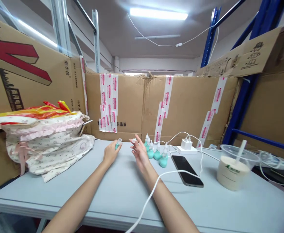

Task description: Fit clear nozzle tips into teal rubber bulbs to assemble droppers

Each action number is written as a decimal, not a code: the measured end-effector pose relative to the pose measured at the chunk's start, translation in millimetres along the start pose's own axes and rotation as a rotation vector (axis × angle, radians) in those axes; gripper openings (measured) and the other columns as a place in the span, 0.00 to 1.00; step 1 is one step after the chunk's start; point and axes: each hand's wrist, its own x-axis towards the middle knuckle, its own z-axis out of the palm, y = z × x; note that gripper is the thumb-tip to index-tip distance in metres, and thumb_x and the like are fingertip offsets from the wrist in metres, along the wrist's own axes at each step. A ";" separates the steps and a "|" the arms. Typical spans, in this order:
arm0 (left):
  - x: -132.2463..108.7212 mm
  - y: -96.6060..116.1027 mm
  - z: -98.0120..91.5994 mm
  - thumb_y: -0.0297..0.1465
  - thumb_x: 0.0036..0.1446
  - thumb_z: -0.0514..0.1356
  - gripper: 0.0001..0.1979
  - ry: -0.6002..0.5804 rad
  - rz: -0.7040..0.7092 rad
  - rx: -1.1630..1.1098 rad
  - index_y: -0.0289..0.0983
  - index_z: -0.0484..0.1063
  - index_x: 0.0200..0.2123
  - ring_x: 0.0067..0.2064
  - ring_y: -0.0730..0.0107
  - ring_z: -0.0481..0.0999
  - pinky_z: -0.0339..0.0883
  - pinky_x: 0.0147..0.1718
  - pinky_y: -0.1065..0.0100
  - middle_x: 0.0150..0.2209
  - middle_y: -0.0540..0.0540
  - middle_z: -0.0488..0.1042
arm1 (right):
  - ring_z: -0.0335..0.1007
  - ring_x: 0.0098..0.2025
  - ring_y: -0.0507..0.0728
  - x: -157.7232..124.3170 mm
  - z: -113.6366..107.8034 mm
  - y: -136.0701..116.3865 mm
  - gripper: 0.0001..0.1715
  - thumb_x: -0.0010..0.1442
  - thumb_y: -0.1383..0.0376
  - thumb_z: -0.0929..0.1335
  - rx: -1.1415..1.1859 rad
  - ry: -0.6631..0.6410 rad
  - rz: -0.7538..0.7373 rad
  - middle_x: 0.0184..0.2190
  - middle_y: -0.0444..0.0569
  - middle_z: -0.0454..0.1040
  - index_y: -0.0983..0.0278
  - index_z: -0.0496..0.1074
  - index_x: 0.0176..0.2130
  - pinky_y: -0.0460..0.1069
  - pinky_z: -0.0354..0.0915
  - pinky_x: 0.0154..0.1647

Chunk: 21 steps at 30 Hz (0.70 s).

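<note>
My left hand [110, 152] is closed around a small teal bottle [118, 144], whose clear open neck tips up to the right. A short gap to the right, my right hand [140, 152] pinches a small whitish piece [134, 140] between thumb and fingers; it looks like a cap or nozzle, too small to be sure. Just beyond my right hand stand several teal dropper bottles [163, 159] with translucent pointed tops, upright on the grey table [112, 194]. My right wrist partly covers the nearest ones' left side.
A black phone [187, 171] lies right of the bottles, with a white cable [153, 191] crossing above my right forearm. Behind it is a white charger [186, 143]. A lidded drink cup [232, 171] stands at right, a floral cloth bag [51, 142] at left. Cardboard [129, 103] walls the back.
</note>
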 end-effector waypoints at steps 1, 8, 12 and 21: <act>1.8 -1.6 -1.3 0.44 0.59 0.44 0.18 0.036 0.004 -0.035 0.39 0.65 0.37 0.39 0.64 0.70 0.59 0.35 0.69 0.36 0.46 0.72 | 0.68 0.29 0.50 -1.1 -0.2 -1.2 0.31 0.48 0.53 0.69 0.057 -0.034 0.035 0.41 0.46 0.73 0.55 0.62 0.51 0.43 0.59 0.24; 9.0 -25.2 -0.8 0.45 0.58 0.46 0.19 0.110 -0.014 -0.060 0.37 0.65 0.39 0.44 0.61 0.66 0.59 0.44 0.64 0.39 0.43 0.69 | 0.70 0.32 0.52 -6.7 2.4 -0.6 0.23 0.49 0.48 0.66 0.083 -0.046 0.124 0.39 0.47 0.74 0.60 0.69 0.39 0.44 0.61 0.26; 12.1 -50.1 7.4 0.44 0.57 0.46 0.19 0.038 -0.143 0.005 0.36 0.65 0.40 0.46 0.59 0.66 0.59 0.45 0.62 0.41 0.41 0.69 | 0.70 0.32 0.52 -3.3 -0.7 0.7 0.24 0.49 0.47 0.65 0.009 -0.034 0.130 0.39 0.48 0.74 0.61 0.69 0.39 0.44 0.60 0.25; 9.6 -71.9 19.8 0.43 0.56 0.48 0.18 -0.247 -0.286 0.005 0.38 0.66 0.41 0.50 0.57 0.64 0.57 0.44 0.63 0.47 0.43 0.70 | 0.71 0.32 0.53 6.7 -20.9 35.6 0.21 0.48 0.58 0.68 -0.769 0.100 -0.008 0.33 0.44 0.75 0.59 0.63 0.42 0.46 0.60 0.30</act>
